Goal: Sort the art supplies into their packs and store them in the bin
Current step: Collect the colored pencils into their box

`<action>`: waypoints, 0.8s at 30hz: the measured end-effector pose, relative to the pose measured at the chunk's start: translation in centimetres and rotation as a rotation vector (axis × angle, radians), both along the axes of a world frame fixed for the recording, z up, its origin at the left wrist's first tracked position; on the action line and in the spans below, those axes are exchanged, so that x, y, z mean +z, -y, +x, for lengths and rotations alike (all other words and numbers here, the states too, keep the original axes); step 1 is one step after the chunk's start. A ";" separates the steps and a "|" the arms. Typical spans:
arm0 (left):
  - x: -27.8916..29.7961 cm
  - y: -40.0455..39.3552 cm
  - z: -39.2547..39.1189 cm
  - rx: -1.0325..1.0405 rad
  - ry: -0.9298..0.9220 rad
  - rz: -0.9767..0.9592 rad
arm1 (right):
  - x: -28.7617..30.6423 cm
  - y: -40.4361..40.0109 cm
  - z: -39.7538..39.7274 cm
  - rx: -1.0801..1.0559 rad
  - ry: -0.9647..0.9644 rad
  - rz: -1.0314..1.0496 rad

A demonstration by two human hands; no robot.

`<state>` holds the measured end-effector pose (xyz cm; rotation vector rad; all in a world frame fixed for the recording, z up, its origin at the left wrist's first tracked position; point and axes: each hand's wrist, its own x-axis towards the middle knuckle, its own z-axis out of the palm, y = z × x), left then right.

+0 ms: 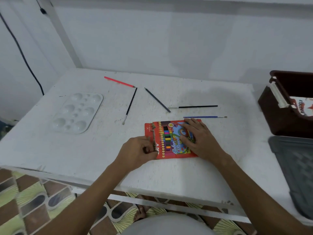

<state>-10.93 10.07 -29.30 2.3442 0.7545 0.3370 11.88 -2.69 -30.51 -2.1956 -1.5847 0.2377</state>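
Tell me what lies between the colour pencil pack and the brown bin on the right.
Nothing visible does. From the pencil pack, under both the left hand and right hand, bare table runs to the brown bin. The blue brush lies just beyond that line.

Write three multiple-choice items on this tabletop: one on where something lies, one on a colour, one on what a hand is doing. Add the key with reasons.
1. Where does the white paint palette lie relative to the coloured pencil pack?
A. To its left
B. On top of it
C. Inside the bin

2. What colour is the pencil lying farthest back on the table?
A. Green
B. Pink-red
C. Yellow

3. What is the right hand doing?
A. Lifting a brush
B. Hanging off the table
C. Pressing flat on the pack

Key: 1 A, the palette sits on the table's left part; 2 B, its shaft is bright pink-red; 3 C, straight fingers lie on the pack while the left hand pinches its open end.
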 end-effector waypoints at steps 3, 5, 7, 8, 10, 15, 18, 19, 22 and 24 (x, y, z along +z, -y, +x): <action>0.1 -0.5 0.2 -0.055 -0.034 -0.042 | 0.0 0.1 -0.3 -0.018 0.002 0.000; 0.4 -1.3 0.3 -0.183 -0.075 -0.075 | 0.0 0.2 -0.5 -0.034 -0.004 -0.002; 0.8 -2.3 0.3 -0.306 -0.134 -0.080 | 0.0 0.2 -0.6 -0.050 -0.009 0.002; 0.9 -2.7 0.3 -0.344 -0.145 -0.078 | 0.0 0.3 -0.8 -0.060 -0.007 0.006; 1.2 -3.2 0.3 -0.365 -0.122 -0.045 | 0.0 0.4 -1.0 -0.079 -0.005 0.019; 1.7 -4.0 0.6 -0.378 -0.125 -0.072 | 0.2 0.5 -1.7 -0.138 -0.009 0.019; 2.4 -6.3 1.7 -0.380 -0.223 -0.129 | 0.1 0.8 -2.3 -0.178 -0.017 0.028; 2.6 -7.4 2.5 -0.345 -0.215 -0.095 | 0.1 0.9 -2.4 -0.186 -0.017 0.030; 2.9 -11.4 5.5 -0.140 -0.167 0.038 | 0.3 0.9 -2.6 -0.198 -0.017 0.023; 3.1 -14.9 7.3 0.008 -0.146 0.137 | 0.4 0.9 -2.7 -0.203 -0.014 0.009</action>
